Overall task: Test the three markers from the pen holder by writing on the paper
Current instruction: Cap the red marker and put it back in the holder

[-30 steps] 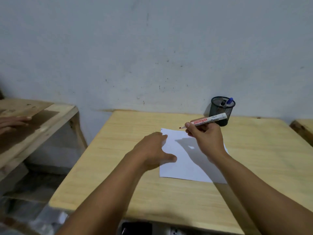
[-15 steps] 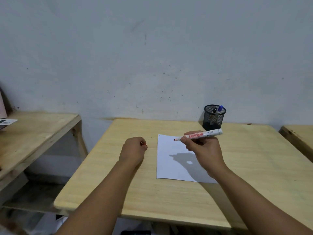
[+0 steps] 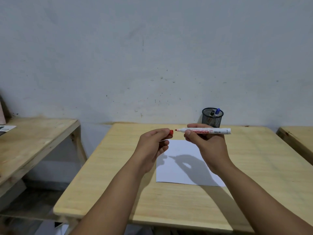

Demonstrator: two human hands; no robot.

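While both hands hover above the paper [image 3: 179,168], the right hand [image 3: 209,146] is closed round a white marker [image 3: 205,131] w/ red lettering, held roughly level, its bare red tip pointing left. Left hand [image 3: 152,146] is curled, fingers pinching the red cap [image 3: 171,132], which sits just beside the tip w/ a small gap btwn them, so not touching. Paper lies flat on the light wooden desk [image 3: 110,175], approx mid-desk, blank as far as can be seen; shadows of hands & marker fall across it. At the back edge of the desk, near the wall [image 3: 152,48], stands a black mesh pen holder [image 3: 212,117], upright, w/ two markers in it: one blue-capped [image 3: 217,111], one dark-capped [image 3: 212,113]. Another wooden desk [image 3: 33,141] sits to the left, well apart, w/ some printed paper [image 3: 6,128] on its far corner.
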